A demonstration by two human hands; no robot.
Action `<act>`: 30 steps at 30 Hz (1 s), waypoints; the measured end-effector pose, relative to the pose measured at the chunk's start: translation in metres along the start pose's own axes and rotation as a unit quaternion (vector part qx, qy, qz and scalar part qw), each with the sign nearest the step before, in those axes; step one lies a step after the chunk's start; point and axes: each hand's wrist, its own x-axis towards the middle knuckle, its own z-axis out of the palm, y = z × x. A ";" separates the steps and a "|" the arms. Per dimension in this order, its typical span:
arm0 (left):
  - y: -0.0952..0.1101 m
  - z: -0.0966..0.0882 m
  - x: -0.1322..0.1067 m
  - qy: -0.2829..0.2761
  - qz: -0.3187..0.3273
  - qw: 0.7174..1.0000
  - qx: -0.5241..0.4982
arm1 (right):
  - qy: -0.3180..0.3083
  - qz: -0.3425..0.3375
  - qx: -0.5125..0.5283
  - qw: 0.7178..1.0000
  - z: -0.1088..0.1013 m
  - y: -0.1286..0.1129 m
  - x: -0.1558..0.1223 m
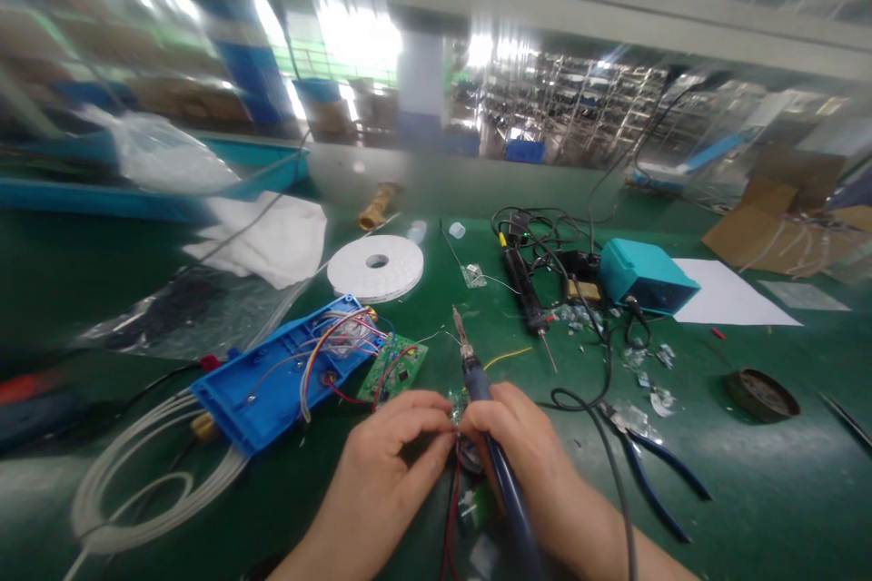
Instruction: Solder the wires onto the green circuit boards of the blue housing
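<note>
"Where was the small green circuit board (pixel 455 407)?"

"Between the two hands, low in the view, at about six o'clock from the table's (pixel 769 508) middle; much of it was hidden by the fingers; red and black wires (pixel 450 526) hung below it."

"How would it handle?"

"I judged it light, stiff and brittle at the edges; it looked best held by its rim, away from the joints; the wires would be limp and easily tugged."

"And the left hand (pixel 388 465)?"

"Curled inward, not spread; its thumb and fingertips were pressed together, apparently pinching the board; I couldn't see the exact grip."

"The right hand (pixel 524 463)?"

"Closed around the dark blue handle of a soldering iron (pixel 478 387); the metal tip pointed towards twelve o'clock, clear of the board; the iron seemed light but awkward, so the handle was the place to hold it, well back from the tip."

"What lay around them?"

"A blue plastic case (pixel 279 372) with coloured wires sat at ten o'clock from the hands; blue-handled pliers (pixel 654 481) lay at four o'clock; a teal soldering station (pixel 644 277) stood at one o'clock."
</note>
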 end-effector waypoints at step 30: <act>0.001 0.005 0.007 0.024 -0.051 0.997 0.045 | 0.209 0.161 0.307 0.914 -0.033 0.036 -0.041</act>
